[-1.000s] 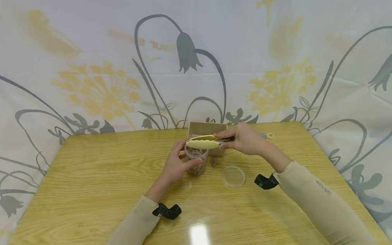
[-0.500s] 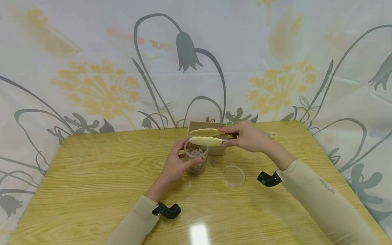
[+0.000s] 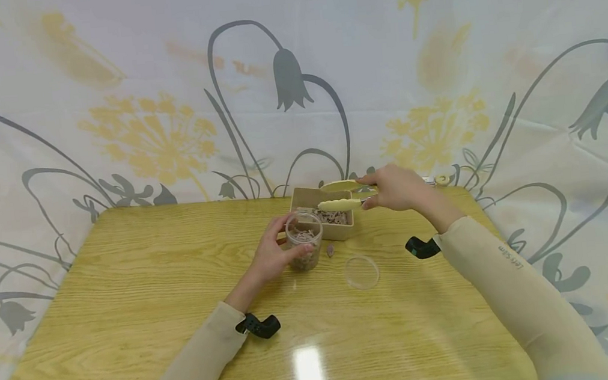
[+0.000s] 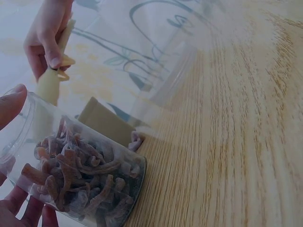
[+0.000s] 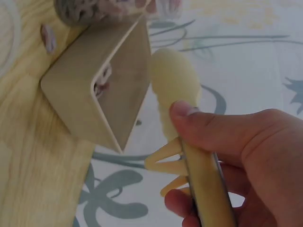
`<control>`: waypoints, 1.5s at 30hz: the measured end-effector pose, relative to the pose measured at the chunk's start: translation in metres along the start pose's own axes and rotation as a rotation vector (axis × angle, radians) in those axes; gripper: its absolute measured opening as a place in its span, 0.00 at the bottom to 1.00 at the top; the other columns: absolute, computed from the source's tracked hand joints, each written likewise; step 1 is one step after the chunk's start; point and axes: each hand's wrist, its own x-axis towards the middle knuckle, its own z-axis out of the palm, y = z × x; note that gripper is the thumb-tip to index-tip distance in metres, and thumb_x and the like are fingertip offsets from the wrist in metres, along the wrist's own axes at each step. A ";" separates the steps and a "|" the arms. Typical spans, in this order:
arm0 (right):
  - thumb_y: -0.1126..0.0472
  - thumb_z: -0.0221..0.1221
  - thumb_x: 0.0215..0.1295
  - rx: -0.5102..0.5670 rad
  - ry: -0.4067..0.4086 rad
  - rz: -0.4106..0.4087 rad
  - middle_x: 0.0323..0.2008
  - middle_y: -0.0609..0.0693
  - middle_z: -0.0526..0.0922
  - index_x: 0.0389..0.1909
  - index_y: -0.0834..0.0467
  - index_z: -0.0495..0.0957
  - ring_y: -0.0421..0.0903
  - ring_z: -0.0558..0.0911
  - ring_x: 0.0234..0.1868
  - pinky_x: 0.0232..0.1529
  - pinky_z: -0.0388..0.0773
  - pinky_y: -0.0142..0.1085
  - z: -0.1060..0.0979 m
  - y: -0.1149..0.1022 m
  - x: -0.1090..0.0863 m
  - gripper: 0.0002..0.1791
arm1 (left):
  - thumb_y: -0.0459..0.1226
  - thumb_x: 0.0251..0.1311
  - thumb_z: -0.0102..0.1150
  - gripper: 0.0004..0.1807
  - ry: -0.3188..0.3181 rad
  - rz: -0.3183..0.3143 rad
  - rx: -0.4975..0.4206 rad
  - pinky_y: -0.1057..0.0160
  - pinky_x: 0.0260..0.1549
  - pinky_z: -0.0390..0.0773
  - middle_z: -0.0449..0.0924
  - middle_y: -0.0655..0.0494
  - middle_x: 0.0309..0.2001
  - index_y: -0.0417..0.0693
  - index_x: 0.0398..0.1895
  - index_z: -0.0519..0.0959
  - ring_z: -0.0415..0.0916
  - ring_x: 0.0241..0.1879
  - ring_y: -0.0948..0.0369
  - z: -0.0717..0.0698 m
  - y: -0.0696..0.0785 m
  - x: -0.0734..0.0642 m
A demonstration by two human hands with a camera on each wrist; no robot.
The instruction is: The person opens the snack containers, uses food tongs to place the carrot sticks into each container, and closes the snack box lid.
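Note:
My left hand grips a clear plastic jar from its left side, thumb in front. Brownish, curled dried pieces fill much of the jar in the left wrist view. Yellow-tipped tongs are held in my right hand, their cream scalloped tips spread apart over a beige box. No piece shows between the tips. Similar dried pieces lie inside the box, just behind the jar. In the right wrist view the tongs' tip is beside the box opening.
One loose piece lies on the wooden table in front of the box. A clear round lid rests flat to the right of the jar. Behind the table's far edge hangs a flower-printed cloth.
My right hand has carried the tongs from above the jar rightward and back to over the box, and the tips have spread wider. My left hand and the jar stay put.

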 end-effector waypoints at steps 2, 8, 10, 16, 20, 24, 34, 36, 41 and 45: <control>0.49 0.69 0.61 -0.083 -0.040 0.005 0.35 0.56 0.84 0.67 0.57 0.74 0.44 0.71 0.20 0.23 0.69 0.38 -0.003 0.002 0.005 0.35 | 0.37 0.57 0.73 0.44 -0.001 0.003 0.006 0.45 0.61 0.70 0.64 0.44 0.66 0.41 0.75 0.61 0.64 0.64 0.48 0.000 -0.001 0.000; 0.53 0.69 0.61 -0.193 -0.161 0.018 0.58 0.58 0.80 0.62 0.58 0.79 0.58 0.81 0.52 0.45 0.80 0.53 -0.009 -0.005 0.023 0.29 | 0.36 0.57 0.73 0.44 -0.002 0.012 0.009 0.44 0.60 0.70 0.64 0.44 0.66 0.42 0.75 0.61 0.64 0.64 0.48 0.000 -0.001 0.000; 0.54 0.70 0.60 -0.200 -0.192 0.023 0.58 0.57 0.80 0.61 0.58 0.79 0.56 0.82 0.48 0.42 0.81 0.50 -0.010 -0.010 0.028 0.29 | 0.36 0.57 0.73 0.44 -0.002 0.009 0.009 0.45 0.60 0.70 0.64 0.44 0.66 0.42 0.75 0.62 0.64 0.64 0.48 0.000 -0.001 0.000; 0.51 0.73 0.55 -0.240 -0.238 0.049 0.59 0.57 0.78 0.62 0.57 0.79 0.60 0.77 0.58 0.52 0.77 0.57 -0.005 -0.018 0.043 0.33 | 0.36 0.58 0.72 0.43 -0.006 0.009 0.012 0.45 0.61 0.70 0.64 0.44 0.66 0.42 0.75 0.61 0.64 0.64 0.48 0.000 0.000 0.000; 0.50 0.74 0.53 -0.242 -0.259 0.056 0.59 0.57 0.78 0.61 0.58 0.79 0.60 0.76 0.58 0.56 0.73 0.58 0.006 -0.019 0.050 0.34 | 0.36 0.58 0.72 0.43 -0.006 0.007 0.016 0.45 0.60 0.70 0.64 0.44 0.66 0.41 0.75 0.61 0.64 0.64 0.48 0.000 0.000 0.000; 0.50 0.73 0.54 -0.240 -0.267 0.053 0.59 0.58 0.78 0.61 0.58 0.79 0.59 0.76 0.57 0.56 0.73 0.57 0.015 -0.018 0.055 0.33 | 0.36 0.58 0.72 0.43 -0.005 0.009 0.014 0.45 0.61 0.70 0.65 0.44 0.65 0.42 0.75 0.62 0.64 0.64 0.48 0.000 -0.001 0.000; 0.53 0.71 0.58 -0.186 -0.196 0.042 0.57 0.55 0.81 0.58 0.52 0.82 0.57 0.79 0.52 0.43 0.80 0.50 0.022 -0.010 0.055 0.26 | 0.36 0.57 0.73 0.44 0.000 0.017 0.012 0.44 0.61 0.70 0.64 0.44 0.67 0.43 0.75 0.61 0.64 0.64 0.48 -0.001 0.001 0.000; 0.53 0.71 0.59 -0.184 -0.177 0.039 0.55 0.52 0.82 0.57 0.51 0.83 0.54 0.81 0.49 0.39 0.80 0.47 0.024 -0.008 0.055 0.23 | 0.36 0.57 0.73 0.44 0.000 0.018 0.011 0.44 0.60 0.70 0.64 0.43 0.67 0.44 0.75 0.61 0.64 0.64 0.47 -0.002 0.001 0.000; 0.53 0.71 0.60 -0.184 -0.132 0.017 0.53 0.50 0.84 0.54 0.49 0.85 0.50 0.83 0.42 0.32 0.78 0.41 0.029 -0.004 0.053 0.20 | 0.35 0.57 0.72 0.43 0.001 0.016 0.013 0.45 0.60 0.70 0.65 0.44 0.66 0.44 0.75 0.62 0.64 0.64 0.48 -0.001 0.001 0.001; 0.53 0.69 0.61 -0.195 -0.116 0.003 0.50 0.53 0.84 0.55 0.49 0.85 0.49 0.82 0.37 0.28 0.76 0.39 0.031 -0.002 0.048 0.20 | 0.36 0.57 0.72 0.43 0.000 0.017 0.018 0.46 0.60 0.71 0.65 0.45 0.65 0.43 0.75 0.62 0.64 0.63 0.48 -0.001 0.000 0.000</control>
